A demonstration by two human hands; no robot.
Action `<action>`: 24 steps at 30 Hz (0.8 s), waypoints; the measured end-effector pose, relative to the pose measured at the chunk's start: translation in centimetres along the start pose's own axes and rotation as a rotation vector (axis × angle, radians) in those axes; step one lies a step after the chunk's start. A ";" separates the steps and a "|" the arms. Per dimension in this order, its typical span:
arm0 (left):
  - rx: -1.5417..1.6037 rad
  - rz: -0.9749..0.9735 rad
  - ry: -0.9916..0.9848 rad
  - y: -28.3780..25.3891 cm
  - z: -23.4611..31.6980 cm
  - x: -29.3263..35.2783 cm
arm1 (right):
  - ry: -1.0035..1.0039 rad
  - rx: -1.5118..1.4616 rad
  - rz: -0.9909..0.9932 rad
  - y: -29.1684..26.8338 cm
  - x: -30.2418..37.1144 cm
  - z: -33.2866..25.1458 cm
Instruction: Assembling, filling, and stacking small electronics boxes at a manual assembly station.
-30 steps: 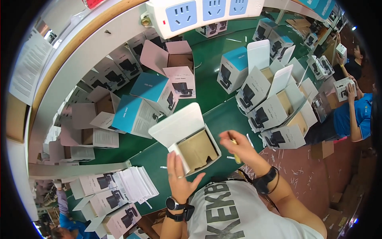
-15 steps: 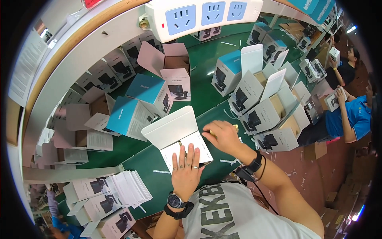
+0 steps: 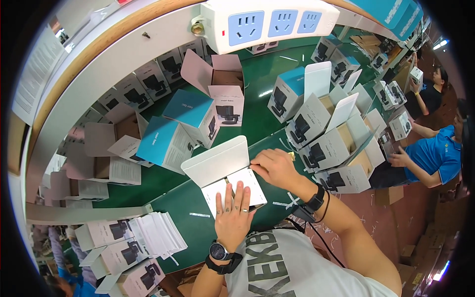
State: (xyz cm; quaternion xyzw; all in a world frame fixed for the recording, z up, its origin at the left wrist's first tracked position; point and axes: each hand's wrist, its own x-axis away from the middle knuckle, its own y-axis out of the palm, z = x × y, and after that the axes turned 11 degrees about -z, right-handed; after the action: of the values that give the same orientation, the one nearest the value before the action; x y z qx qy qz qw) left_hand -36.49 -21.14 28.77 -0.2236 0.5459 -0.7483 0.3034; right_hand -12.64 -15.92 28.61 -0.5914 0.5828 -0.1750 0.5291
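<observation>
A white carton (image 3: 210,195) stands in front of me with its long lid flap (image 3: 217,162) raised at the far side. My left hand (image 3: 232,210) lies flat on the carton's inner flaps, fingers stretched and slightly apart. A dark, narrow gap shows between those flaps. At the carton's far right corner, beside the lid's fold, my right hand (image 3: 277,168) has its thumb and fingers pinched together. A small yellow object (image 3: 291,156) peeks out at the right side of that hand; the hand hides most of it.
Several open printed cartons (image 3: 321,148) stand at the right, with more (image 3: 225,106) at the far left. Closed blue-topped boxes (image 3: 166,141) are behind my carton. A stack of white sheets (image 3: 161,232) lies at left. A power strip (image 3: 272,24) hangs above. Two co-workers handle boxes at right.
My right hand has closed in on the carton's far right corner. My left hand stays flat on the flaps. The blue-shirted co-worker at the right has moved one hand off a box.
</observation>
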 end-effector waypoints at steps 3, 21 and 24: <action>-0.003 0.004 -0.004 0.2 0.0 0.1 | -0.102 -0.049 -0.076 -0.6 -0.6 0.5; -0.007 0.009 -0.012 -0.1 0.8 0.0 | 0.648 -0.709 -0.304 1.8 2.3 -0.6; -0.005 0.025 -0.001 -0.4 0.7 0.3 | 0.541 -0.638 -0.570 0.8 6.3 0.0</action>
State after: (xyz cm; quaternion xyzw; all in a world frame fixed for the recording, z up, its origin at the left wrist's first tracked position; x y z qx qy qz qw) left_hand -36.29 -21.72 29.35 -0.2179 0.5502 -0.7430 0.3128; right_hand -11.43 -21.21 25.34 -0.7926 0.5388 -0.2729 0.0834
